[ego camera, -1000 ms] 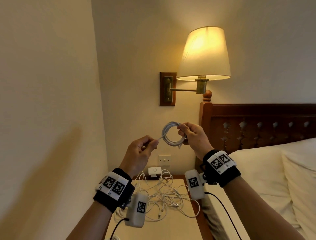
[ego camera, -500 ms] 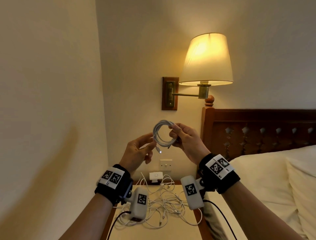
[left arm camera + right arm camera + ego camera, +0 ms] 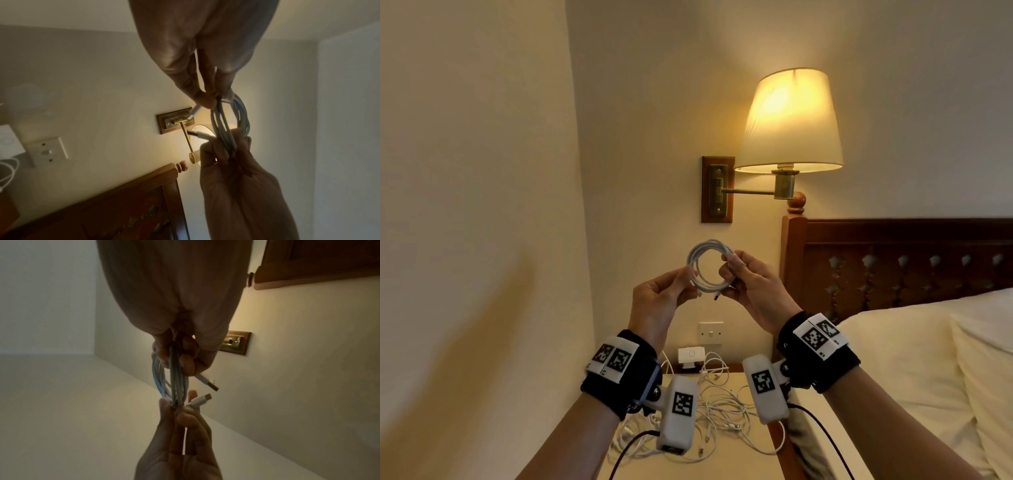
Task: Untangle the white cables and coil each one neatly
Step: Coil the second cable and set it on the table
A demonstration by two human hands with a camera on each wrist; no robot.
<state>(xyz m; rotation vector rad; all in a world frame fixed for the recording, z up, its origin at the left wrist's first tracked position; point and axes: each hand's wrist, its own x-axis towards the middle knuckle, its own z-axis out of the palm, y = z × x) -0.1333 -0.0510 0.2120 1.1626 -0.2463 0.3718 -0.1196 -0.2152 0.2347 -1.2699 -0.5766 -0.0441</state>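
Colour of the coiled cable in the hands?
The coiled cable is white; the head view shows it best.

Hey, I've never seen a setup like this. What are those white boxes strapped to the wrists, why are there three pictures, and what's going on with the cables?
There is no robot here: a person wears three cameras. The wide picture comes from one on the head, looking at both hands. The white boxes on the wrist bands are the other two cameras. Each looks along its own hand, so those two pictures show the fingers close up and dim.

The left hand and right hand each pinch one side of a coil of white cable, held up in the air with its plugs sticking out. Below, on the nightstand, lies a tangle of more white cables, not yet sorted. A lit lamp and a bed are nearby.
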